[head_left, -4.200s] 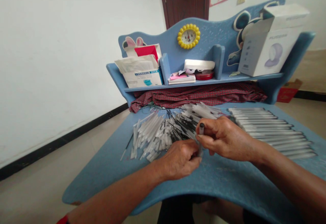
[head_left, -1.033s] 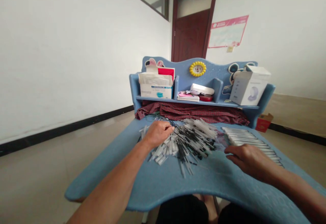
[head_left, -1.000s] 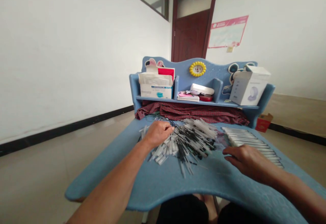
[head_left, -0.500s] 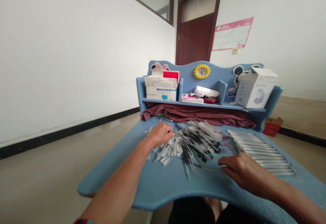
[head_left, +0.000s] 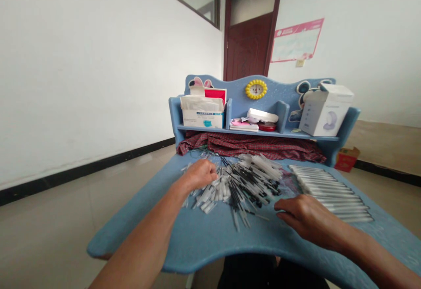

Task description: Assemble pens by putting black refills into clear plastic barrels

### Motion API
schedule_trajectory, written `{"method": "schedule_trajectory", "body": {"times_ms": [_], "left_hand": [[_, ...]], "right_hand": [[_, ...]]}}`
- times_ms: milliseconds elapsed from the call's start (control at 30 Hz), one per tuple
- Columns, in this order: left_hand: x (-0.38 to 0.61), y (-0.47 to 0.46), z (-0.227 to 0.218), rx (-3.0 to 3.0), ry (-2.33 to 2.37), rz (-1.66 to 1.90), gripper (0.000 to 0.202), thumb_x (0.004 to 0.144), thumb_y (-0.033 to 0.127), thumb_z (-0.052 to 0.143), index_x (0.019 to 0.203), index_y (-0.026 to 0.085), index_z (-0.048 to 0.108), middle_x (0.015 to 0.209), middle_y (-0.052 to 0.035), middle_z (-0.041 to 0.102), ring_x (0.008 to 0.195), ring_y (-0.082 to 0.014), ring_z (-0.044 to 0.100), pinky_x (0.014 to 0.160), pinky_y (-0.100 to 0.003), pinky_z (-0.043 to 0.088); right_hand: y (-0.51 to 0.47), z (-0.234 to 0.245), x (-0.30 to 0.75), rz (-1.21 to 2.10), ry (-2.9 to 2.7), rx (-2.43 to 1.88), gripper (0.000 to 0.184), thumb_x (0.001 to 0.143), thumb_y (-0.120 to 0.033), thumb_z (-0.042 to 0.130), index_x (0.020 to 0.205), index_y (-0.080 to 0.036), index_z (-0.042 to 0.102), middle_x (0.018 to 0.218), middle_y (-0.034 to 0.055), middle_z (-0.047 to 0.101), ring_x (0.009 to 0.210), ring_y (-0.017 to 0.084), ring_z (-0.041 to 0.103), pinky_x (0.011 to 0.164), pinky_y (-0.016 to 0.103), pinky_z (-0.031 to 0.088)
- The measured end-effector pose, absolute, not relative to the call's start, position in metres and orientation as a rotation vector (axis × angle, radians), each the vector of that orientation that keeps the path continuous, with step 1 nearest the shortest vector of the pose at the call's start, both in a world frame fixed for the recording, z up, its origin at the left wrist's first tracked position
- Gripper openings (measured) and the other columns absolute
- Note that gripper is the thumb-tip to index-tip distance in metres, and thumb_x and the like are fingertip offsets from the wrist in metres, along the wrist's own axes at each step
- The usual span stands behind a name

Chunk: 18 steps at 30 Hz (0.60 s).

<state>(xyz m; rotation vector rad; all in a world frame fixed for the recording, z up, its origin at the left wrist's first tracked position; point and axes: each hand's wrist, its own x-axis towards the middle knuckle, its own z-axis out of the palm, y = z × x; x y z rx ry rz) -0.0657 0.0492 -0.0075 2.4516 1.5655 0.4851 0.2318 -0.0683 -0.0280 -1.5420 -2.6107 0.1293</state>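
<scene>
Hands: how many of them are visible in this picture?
2. The left hand is at the left part of the loose pen parts; the right hand is near the row of pens.

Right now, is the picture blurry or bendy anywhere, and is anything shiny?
Head view: the right hand looks soft and the writing on the wall poster is unreadable; head view: the brown door leans, probably lens stretch; head view: the floor shines palely beside the black baseboard.

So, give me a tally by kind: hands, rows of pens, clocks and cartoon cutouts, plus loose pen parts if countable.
Left hand and right hand: 2
Row of pens: 1
Yellow-rimmed clock: 1
Cartoon cutouts: 2
Total: 6, without the loose pen parts, too jumbled to count
</scene>
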Motion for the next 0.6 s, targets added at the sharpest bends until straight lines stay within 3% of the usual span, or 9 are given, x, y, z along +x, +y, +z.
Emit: {"method": "schedule_trajectory", "body": {"times_ms": [367,600], "left_hand": [[-0.076,0.051,-0.003,2.432,1.668,0.454,0.019,0.072,0.022,0.054,0.058,0.014,0.063,0.053,0.0024,0.051,0.053,-0.0113,0.047,0.048,-0.021,0.026],[-0.075,0.053,-0.005,2.444,1.71,0.439,0.022,0.074,0.024,0.053,0.055,0.016,0.058,0.05,0.0027,0.045,0.05,-0.0115,0.044,0.048,-0.021,0.022]], "right_hand": [[-0.046,-0.028,0.237,0.112,-2.57,-1.518,0.028,0.092,-0.028,0.039,0.086,-0.022,0.065,0.074,0.0037,0.069,0.072,0.018,0.066,0.064,0.027,0.038],[-0.005,-0.007,0.245,-0.04,-2.423,-1.795,0.027,0.087,-0.026,0.042,0.087,-0.022,0.069,0.078,0.0056,0.071,0.075,0.017,0.065,0.064,0.025,0.037]]}}
